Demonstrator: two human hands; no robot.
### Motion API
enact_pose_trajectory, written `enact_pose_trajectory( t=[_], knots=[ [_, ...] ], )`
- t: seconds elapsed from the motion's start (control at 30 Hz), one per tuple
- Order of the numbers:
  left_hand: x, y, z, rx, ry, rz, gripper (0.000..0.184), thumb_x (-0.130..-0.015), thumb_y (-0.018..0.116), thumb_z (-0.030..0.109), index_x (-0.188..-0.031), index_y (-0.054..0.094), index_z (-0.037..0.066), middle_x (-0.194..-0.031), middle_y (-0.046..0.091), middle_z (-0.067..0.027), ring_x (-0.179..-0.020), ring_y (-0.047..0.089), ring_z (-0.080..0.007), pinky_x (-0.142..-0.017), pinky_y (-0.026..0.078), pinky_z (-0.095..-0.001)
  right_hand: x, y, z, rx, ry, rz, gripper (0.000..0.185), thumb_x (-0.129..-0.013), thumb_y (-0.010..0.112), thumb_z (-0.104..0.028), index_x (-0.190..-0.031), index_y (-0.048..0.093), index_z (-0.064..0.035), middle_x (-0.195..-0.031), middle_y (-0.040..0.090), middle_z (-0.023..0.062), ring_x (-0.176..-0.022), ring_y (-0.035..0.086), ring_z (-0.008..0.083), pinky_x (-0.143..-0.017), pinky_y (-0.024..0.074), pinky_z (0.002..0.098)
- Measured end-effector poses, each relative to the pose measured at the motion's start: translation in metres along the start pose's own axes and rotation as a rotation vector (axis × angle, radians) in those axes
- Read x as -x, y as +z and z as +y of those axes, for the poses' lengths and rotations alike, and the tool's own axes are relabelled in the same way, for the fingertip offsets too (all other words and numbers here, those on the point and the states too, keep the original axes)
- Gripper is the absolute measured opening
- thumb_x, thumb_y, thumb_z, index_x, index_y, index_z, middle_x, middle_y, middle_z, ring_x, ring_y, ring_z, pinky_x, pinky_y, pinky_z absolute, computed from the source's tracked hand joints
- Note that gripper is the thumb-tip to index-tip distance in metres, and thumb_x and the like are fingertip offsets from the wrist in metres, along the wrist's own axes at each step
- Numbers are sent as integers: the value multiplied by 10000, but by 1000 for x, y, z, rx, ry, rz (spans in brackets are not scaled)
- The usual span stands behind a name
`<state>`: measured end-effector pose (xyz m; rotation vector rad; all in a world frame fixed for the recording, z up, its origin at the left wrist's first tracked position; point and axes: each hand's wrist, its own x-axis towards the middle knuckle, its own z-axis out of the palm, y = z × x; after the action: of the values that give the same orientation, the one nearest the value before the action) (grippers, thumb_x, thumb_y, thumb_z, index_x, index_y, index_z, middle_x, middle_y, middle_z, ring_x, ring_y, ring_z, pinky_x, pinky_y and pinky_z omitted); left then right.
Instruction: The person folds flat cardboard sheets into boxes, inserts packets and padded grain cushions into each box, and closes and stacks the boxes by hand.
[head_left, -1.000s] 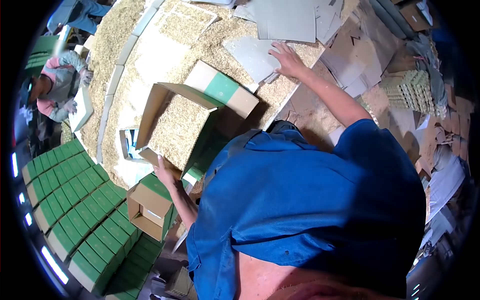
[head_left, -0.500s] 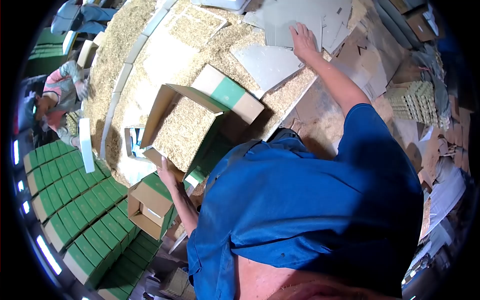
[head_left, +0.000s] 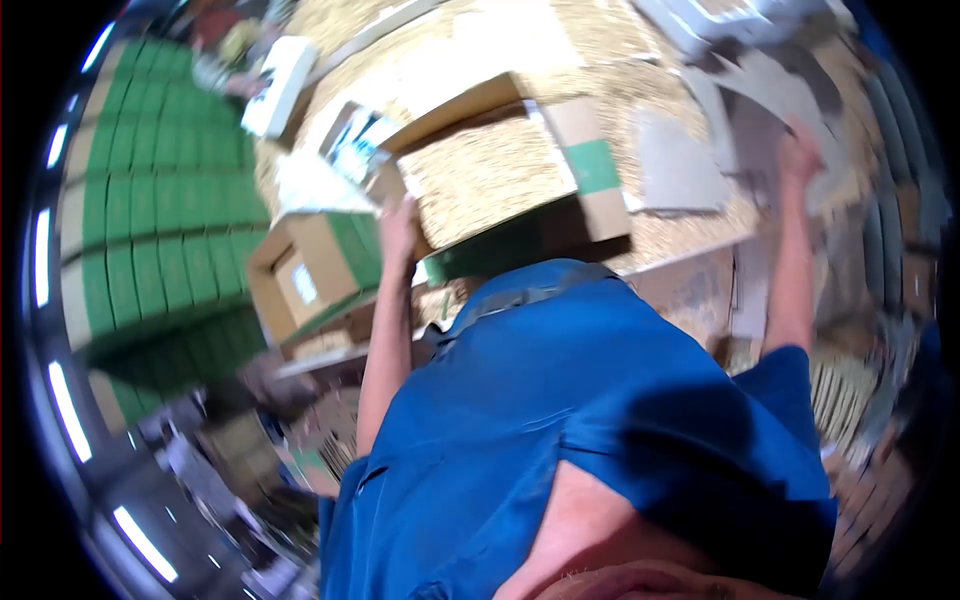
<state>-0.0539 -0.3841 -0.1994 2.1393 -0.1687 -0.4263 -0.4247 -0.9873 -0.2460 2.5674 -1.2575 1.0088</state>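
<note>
A large open cardboard box (head_left: 470,112) with green sides stands before me, filled with pale loose shavings (head_left: 490,175). My left hand (head_left: 398,228) grips its left edge near the lower corner. Far to the right, my right hand (head_left: 800,158) is closed on a thin grey cardboard sheet (head_left: 775,95), which looks bent and lifted; motion blurs the fingers. Another flat grey sheet (head_left: 680,165) lies on shavings between the box and that hand. Against the box's right side is a brown-and-green carton (head_left: 592,165).
A smaller open green-and-brown carton (head_left: 310,270) sits at lower left, below a container of blue-and-white packets (head_left: 358,140). Stacked green boxes (head_left: 165,180) fill the left. A co-worker (head_left: 235,60) handles a white block (head_left: 280,88). A clear plastic tub (head_left: 710,20) stands at upper right.
My view has turned, shifting the scene. My right hand has gone from lying spread on the grey sheets to closing on one, which now bends upward. My left hand stays at the box.
</note>
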Motion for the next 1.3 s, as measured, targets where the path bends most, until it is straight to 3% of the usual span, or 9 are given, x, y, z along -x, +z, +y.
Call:
enact_pose_trajectory(
  t=[0.17,0.33,0.37,0.5,0.8,0.93,1.1,1.13,1.3],
  knots=[
    [12,8,13,439,5,-51,382,-975,547,247,-1239,561,-29,-1113,652,-99,-996,584,-160,-901,445,-302,-59,-86,-131,-395,-40,148,226,-787,626,-27,-967,751,-79,-911,733,46,-803,684,161,-731,519,275],
    [-4,2,-7,877,-47,-175,522,-1021,439,386,-1390,469,18,-1317,568,-122,-1168,545,-181,-967,419,-299,-51,-147,-305,-902,-114,-118,150,-878,735,-122,-964,738,2,-774,673,-19,-683,542,42,-614,436,213],
    [-4,-3,0,699,-73,-71,602,-1020,399,448,-1435,412,12,-1380,525,-139,-1254,506,-218,-1009,404,-320,-48,-150,-326,-992,-111,-170,150,-887,720,-111,-978,730,6,-773,663,-11,-687,533,40,-612,433,223],
    [-74,-29,-21,388,17,142,569,-909,590,219,-1396,456,-42,-1267,605,-211,-1164,591,-285,-934,478,-374,-60,-166,-369,-981,-367,-433,162,-902,664,-54,-1046,704,9,-791,641,14,-704,545,71,-633,442,237],
    [-231,-49,-55,-287,-213,338,291,-820,576,151,-1005,675,-50,-1071,668,-271,-1086,636,-354,-922,508,-400,-32,-227,-467,-564,-1063,-355,270,-732,651,-10,-991,709,-63,-913,659,99,-737,634,212,-607,531,313],
    [-232,-46,-55,-451,-197,354,349,-797,645,198,-1053,662,-38,-1114,661,-245,-1102,625,-359,-943,504,-414,32,-179,-456,-623,-1092,-338,314,-638,637,-60,-946,688,-30,-936,635,82,-741,588,203,-584,496,295],
    [-254,-42,-91,-530,-72,400,627,-685,817,339,-1171,600,7,-1164,650,-212,-1115,613,-355,-965,490,-417,64,-161,-455,-624,-1002,-422,282,-697,653,-56,-980,650,-47,-1003,611,74,-754,559,203,-613,487,300],
    [-239,-43,-73,-445,-47,441,420,-740,692,174,-1107,596,-6,-1116,640,-244,-1100,600,-380,-947,488,-440,63,-157,-457,-634,-998,-454,275,-705,645,-51,-980,637,-46,-999,601,75,-768,557,209,-622,488,307],
    [-237,-47,-70,-393,-17,444,337,-742,599,110,-1054,700,35,-1046,686,-229,-1017,650,-375,-915,507,-418,68,-137,-477,-713,-1031,-525,174,-736,610,-28,-908,584,-43,-948,561,83,-819,562,226,-667,495,325]
  ],
)
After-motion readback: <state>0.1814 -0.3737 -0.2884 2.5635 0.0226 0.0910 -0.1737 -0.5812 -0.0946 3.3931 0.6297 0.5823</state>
